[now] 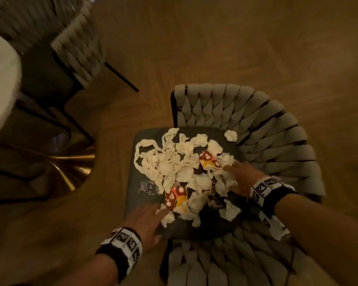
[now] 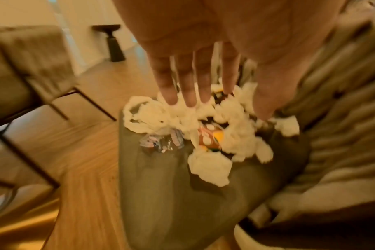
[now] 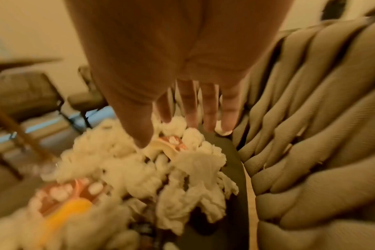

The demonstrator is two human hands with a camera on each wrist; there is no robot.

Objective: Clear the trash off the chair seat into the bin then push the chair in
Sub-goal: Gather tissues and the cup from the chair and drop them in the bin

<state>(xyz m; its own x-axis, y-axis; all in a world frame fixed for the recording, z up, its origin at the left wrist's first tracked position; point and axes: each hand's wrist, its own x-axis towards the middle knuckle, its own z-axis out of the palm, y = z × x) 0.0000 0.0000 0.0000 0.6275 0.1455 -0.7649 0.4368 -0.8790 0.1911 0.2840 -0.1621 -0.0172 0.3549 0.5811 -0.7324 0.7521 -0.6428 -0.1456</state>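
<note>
A heap of crumpled white tissues (image 1: 174, 168) covers the dark chair seat (image 1: 194, 230), mixed with two red-and-yellow wrappers (image 1: 177, 200) and a shiny clear wrapper (image 1: 149, 188). My left hand (image 1: 147, 219) is at the seat's near left edge, its straight fingers reaching the edge of the heap. In the left wrist view this hand (image 2: 195, 88) is spread above the tissues (image 2: 214, 128), holding nothing. My right hand (image 1: 240, 178) lies flat on tissues at the right side of the seat. Its fingers (image 3: 195, 108) are straight over the pile (image 3: 139, 169). No bin is in view.
The chair's woven grey back (image 1: 267, 131) curves round the seat's far and right sides. One tissue (image 1: 277, 228) lies on the weave under my right forearm. A second chair (image 1: 77, 50), a white table edge (image 1: 0, 79) and its gold base (image 1: 70, 168) stand left on the wooden floor.
</note>
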